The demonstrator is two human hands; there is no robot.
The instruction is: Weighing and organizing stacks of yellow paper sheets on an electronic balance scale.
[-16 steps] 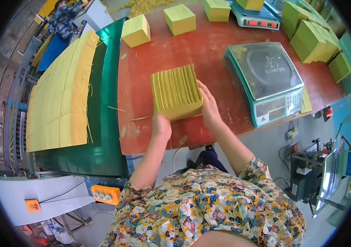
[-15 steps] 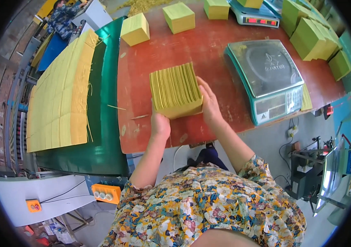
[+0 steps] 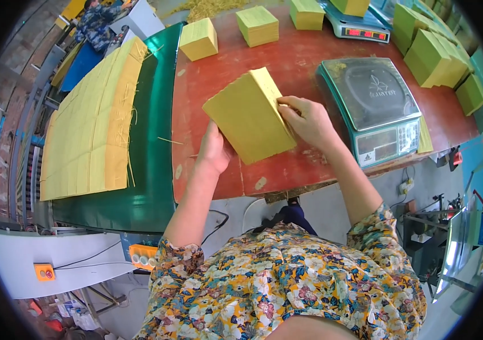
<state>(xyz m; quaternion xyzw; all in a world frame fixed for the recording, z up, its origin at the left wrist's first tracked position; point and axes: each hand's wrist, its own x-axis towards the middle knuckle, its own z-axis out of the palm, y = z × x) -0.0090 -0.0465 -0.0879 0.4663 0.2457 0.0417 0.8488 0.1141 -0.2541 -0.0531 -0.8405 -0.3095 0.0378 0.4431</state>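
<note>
A thick block of yellow paper sheets (image 3: 250, 122) is tilted in front of me above the red table, one broad flat face toward me. My left hand (image 3: 214, 150) holds it from the lower left, with most fingers hidden behind the block. On its right side, my right hand (image 3: 308, 120) has thumb and fingertips pinched at the narrow upper edge. To the right of my hands stands a flat-topped weighing scale (image 3: 369, 93) with nothing on its plate.
Several similar yellow blocks (image 3: 257, 26) stand along the far side of the red table (image 3: 202, 79), and more are stacked at the right. Another scale (image 3: 360, 34) bears one. Yellow sheets (image 3: 91, 122) lie on a green conveyor (image 3: 154, 96) at left, with a person (image 3: 95, 25) beyond.
The block has turned from showing its ribbed sheet edges to showing a broad flat face. My right hand has shifted right and now pinches its edge.
</note>
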